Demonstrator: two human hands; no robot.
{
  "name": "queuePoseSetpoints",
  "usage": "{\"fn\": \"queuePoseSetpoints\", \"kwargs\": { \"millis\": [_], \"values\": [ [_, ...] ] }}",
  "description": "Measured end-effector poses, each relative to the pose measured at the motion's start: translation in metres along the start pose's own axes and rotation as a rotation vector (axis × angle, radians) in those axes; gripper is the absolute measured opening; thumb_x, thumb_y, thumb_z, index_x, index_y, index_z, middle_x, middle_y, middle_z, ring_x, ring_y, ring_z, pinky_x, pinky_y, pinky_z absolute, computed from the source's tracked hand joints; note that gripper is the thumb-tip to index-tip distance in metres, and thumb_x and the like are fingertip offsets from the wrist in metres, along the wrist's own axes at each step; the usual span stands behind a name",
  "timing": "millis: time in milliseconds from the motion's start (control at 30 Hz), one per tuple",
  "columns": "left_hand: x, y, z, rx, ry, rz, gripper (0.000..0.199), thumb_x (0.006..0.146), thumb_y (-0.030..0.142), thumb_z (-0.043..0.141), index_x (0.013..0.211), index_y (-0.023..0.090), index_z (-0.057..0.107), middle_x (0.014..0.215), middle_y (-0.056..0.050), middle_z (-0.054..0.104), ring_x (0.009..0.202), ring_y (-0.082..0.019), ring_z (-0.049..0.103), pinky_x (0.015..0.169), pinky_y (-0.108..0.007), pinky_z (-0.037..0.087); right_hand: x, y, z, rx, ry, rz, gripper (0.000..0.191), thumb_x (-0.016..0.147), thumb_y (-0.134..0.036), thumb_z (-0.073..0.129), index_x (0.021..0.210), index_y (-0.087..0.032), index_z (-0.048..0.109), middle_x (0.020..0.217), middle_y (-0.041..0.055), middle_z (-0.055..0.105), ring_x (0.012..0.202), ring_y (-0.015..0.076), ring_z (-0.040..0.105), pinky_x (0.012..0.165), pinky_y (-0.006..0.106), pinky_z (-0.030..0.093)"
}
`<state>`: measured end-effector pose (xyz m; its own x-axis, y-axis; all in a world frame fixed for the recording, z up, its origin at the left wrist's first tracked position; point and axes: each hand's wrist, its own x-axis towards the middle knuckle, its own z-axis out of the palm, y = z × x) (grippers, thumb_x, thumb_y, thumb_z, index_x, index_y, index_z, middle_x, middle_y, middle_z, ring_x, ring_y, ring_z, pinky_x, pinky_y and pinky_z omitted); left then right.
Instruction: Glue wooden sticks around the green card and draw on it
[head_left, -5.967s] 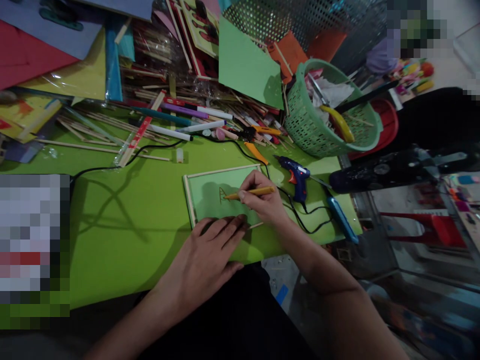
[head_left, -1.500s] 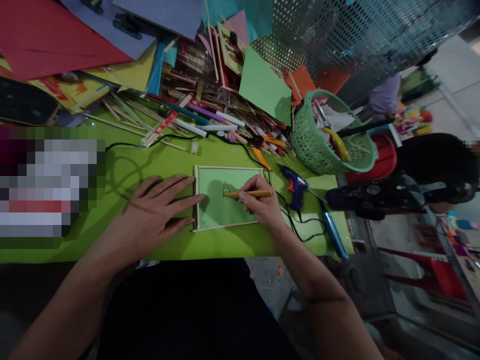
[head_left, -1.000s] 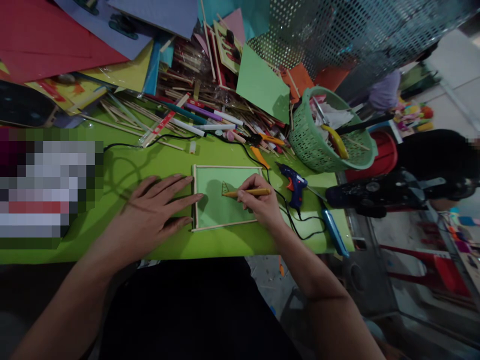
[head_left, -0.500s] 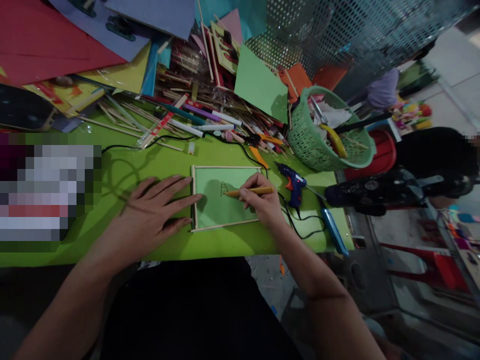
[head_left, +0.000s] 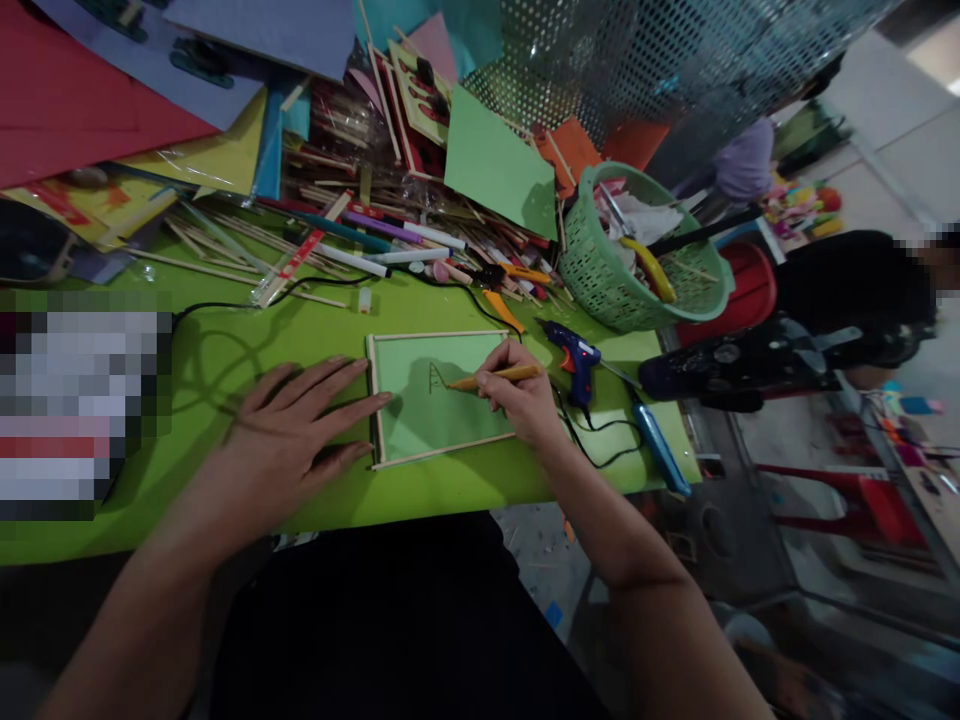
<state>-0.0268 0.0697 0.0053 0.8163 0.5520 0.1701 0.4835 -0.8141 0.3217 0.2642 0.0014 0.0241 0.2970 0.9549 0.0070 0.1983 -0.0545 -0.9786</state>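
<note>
A sheet of green paper (head_left: 405,425) edged with thin wooden sticks lies flat on the lime-green table top. Dark pencil lines, shaped like a narrow triangle with cross strokes, show near its middle. My right hand (head_left: 517,388) is closed around a yellow-brown pencil (head_left: 469,382), whose tip meets the paper just right of these lines. Spread flat at the sheet's left side is my left hand (head_left: 304,425), holding nothing; its fingertips touch the left stick, and one finger reaches over it onto the paper.
A blue glue gun (head_left: 577,362) and a blue-handled tool (head_left: 660,448) lie right of the sheet. Behind stand a green basket (head_left: 626,275) of tools, several markers (head_left: 352,258), orange-handled pliers (head_left: 504,308), loose sticks and coloured paper. A black cable crosses the table.
The pencil tip has moved slightly right of the drawn lines, and a slanting line now runs further down towards it. My left hand stays at the frame's edge. The whole view has shifted a little.
</note>
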Motion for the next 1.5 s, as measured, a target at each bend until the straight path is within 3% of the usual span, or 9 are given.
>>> {"fn": "queuePoseSetpoints", "kwargs": {
  "millis": [367, 600, 733, 933, 1500],
  "values": [
    [-0.002, 0.002, 0.0, 0.03, -0.02, -0.012, 0.049, 0.105, 0.05, 0.044, 0.153, 0.04, 0.052, 0.169, -0.002, 0.039, 0.153, -0.03, 0.041, 0.126, -0.056, 0.027, -0.002, 0.001, -0.003, 0.01, 0.007, 0.01, 0.02, 0.08, -0.036, 0.074, 0.078, -0.023, 0.059, 0.07, -0.0035, 0.057, 0.058, 0.0108, 0.049, 0.05, 0.025, 0.041],
    [-0.003, 0.006, -0.005, 0.021, -0.054, 0.052, 0.048, 0.102, 0.053, 0.053, 0.149, 0.041, 0.055, 0.17, 0.0, 0.038, 0.154, -0.033, 0.039, 0.126, -0.062, 0.023, 0.012, -0.003, 0.003, 0.14, -0.024, -0.058, 0.023, 0.08, -0.039, 0.079, 0.092, -0.023, 0.067, 0.083, -0.0022, 0.064, 0.066, 0.0106, 0.059, 0.058, 0.025, 0.052],
    [-0.003, 0.005, -0.006, 0.012, -0.081, 0.054, 0.049, 0.101, 0.052, 0.055, 0.15, 0.041, 0.053, 0.17, -0.001, 0.037, 0.154, -0.034, 0.04, 0.125, -0.064, 0.024, 0.021, -0.005, 0.011, 0.115, -0.049, -0.014, 0.029, 0.078, -0.042, 0.081, 0.084, -0.022, 0.062, 0.071, -0.0048, 0.061, 0.055, 0.0083, 0.054, 0.05, 0.023, 0.049],
    [-0.004, 0.004, -0.004, 0.001, -0.053, 0.062, 0.052, 0.101, 0.052, 0.056, 0.152, 0.043, 0.05, 0.17, 0.001, 0.037, 0.153, -0.034, 0.041, 0.126, -0.064, 0.021, 0.023, 0.004, 0.017, 0.064, -0.013, 0.023, 0.027, 0.077, -0.04, 0.081, 0.08, -0.022, 0.06, 0.069, -0.0053, 0.062, 0.049, 0.0067, 0.051, 0.046, 0.023, 0.046],
    [-0.003, 0.003, -0.001, -0.013, -0.062, 0.07, 0.055, 0.099, 0.048, 0.057, 0.154, 0.042, 0.049, 0.169, 0.0, 0.038, 0.153, -0.036, 0.039, 0.123, -0.068, 0.023, 0.02, 0.003, 0.017, -0.077, -0.023, 0.012, 0.023, 0.08, -0.038, 0.077, 0.081, -0.023, 0.06, 0.07, -0.0038, 0.059, 0.059, 0.0102, 0.051, 0.052, 0.025, 0.041]
  ]
}}
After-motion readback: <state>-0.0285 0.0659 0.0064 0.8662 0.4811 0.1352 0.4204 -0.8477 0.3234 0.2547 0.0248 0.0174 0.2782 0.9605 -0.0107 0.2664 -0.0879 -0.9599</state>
